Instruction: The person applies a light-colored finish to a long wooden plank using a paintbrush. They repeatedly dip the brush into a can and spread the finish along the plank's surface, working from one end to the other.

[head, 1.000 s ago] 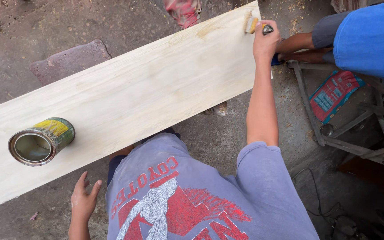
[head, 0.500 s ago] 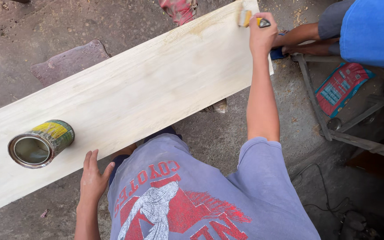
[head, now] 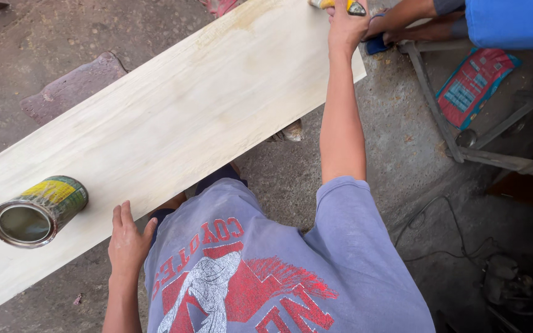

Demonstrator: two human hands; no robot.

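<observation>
A long pale wooden board lies slanted across the view from lower left to upper right. My right hand reaches to its far end at the top edge and grips a paintbrush with a yellow and black handle, mostly cut off by the frame. My left hand rests flat with fingers apart against the board's near edge. An open metal can with a green and yellow label stands on the board near its left end, just left of that hand.
Another person in a blue top crouches at the upper right, arms near the board's end. A metal frame and a red and blue packet lie right. A flat reddish stone sits behind the board. Cables trail on the concrete.
My right hand has pushed the brush farther up along the board's far end. My left hand has moved up from the ground to the board's near edge.
</observation>
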